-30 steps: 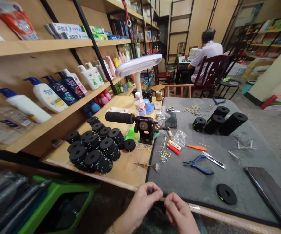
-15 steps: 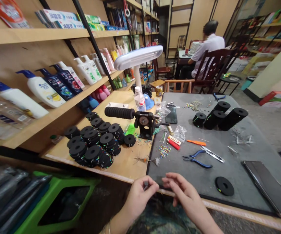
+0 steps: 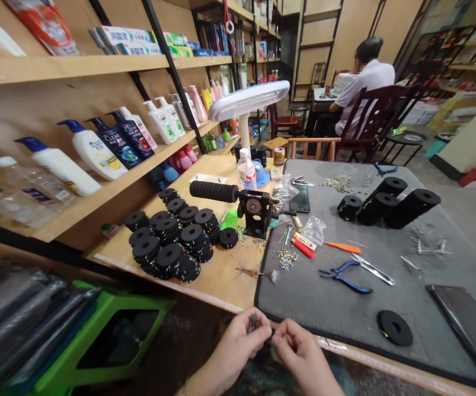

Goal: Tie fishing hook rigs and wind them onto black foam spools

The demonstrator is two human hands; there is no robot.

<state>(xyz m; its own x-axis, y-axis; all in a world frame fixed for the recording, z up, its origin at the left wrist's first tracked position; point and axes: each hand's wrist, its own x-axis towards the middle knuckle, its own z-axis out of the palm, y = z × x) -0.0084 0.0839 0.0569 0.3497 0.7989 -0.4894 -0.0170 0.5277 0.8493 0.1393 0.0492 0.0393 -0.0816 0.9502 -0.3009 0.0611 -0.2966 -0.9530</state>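
Note:
My left hand (image 3: 242,344) is curled in a pinch at the table's front edge, and a small dark grey piece shows between its fingers, too small to name. Close beside it, my right hand (image 3: 299,349) has thumb and forefinger pressed together; whatever they pinch is hidden. Beyond the hands, a bundle of fine wire-like strands (image 3: 258,273) lies on the wood. Blue-handled pliers (image 3: 347,276), scissors-like tweezers (image 3: 373,269) and a black foam ring (image 3: 394,328) rest on the grey mat (image 3: 304,308).
Stacks of black foam spools (image 3: 170,256) cover the left side. A black hand-cranked winder (image 3: 255,212) stands mid-table near a lamp (image 3: 248,102) and a bottle (image 3: 247,169). Coloured beads (image 3: 286,258), a red lighter (image 3: 303,247) and a phone (image 3: 464,324) are on the mat. A person (image 3: 367,82) sits beyond.
My right hand has come closer to the left, and its spread fingers have closed into a pinch. The whole view has shifted slightly, with the table contents appearing farther right.

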